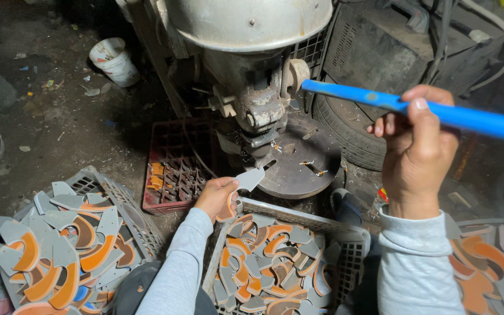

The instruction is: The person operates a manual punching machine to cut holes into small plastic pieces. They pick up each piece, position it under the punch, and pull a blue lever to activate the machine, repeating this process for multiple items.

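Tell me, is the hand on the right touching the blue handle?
Touching. The head view shows the right hand wrapped around the blue handle, thumb pressed over its top and fingers curled behind, with no gap.

Grey long sleeves point(418, 256) — ribbed cuffs (both arms).

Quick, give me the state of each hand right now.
Left hand: closed on a grey curved piece near the press.
Right hand: closed around the blue lever handle.
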